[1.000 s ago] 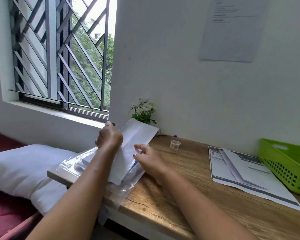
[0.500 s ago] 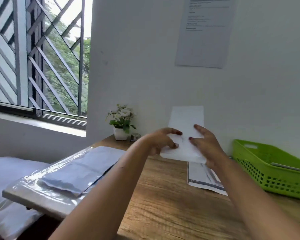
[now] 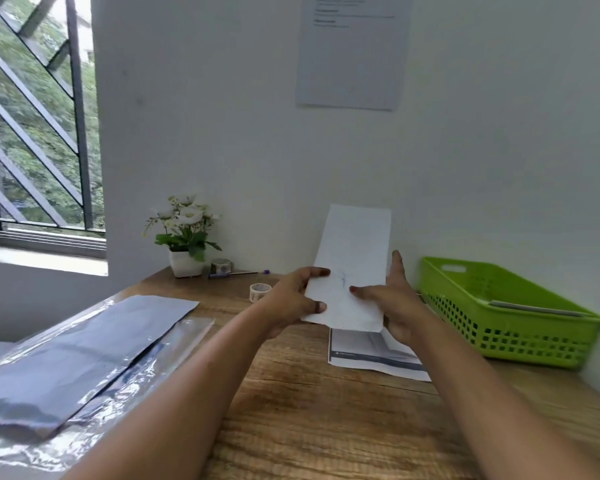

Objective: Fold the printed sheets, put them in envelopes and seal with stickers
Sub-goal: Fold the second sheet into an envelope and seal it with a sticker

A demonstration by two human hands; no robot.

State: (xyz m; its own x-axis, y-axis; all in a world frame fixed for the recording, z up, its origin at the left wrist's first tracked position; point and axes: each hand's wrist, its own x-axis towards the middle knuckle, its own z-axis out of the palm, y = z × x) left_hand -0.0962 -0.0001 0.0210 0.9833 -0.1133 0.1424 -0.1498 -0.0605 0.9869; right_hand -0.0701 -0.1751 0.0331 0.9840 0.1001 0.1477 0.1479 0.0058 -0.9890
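A white envelope (image 3: 352, 261) is held up above the wooden desk (image 3: 326, 410), its far end tilted toward the wall. My left hand (image 3: 291, 303) grips its near left corner with thumb and fingers. My right hand (image 3: 388, 303) holds the near right edge, thumb on top, fingers behind. Under them lies a printed sheet (image 3: 371, 356) on the desk. A stack of envelopes in clear plastic wrap (image 3: 80, 351) lies at the left. A sticker roll (image 3: 260, 292) stands behind my left hand.
A green plastic basket (image 3: 510, 317) with a paper inside sits at the right by the wall. A small potted flower (image 3: 184, 237), another tape roll (image 3: 221, 265) and a pen (image 3: 238, 273) stand at the back. A paper hangs on the wall.
Both hands carried one envelope from the wrapped stack at the left over to the middle, above the printed sheet. The view swung right with them.
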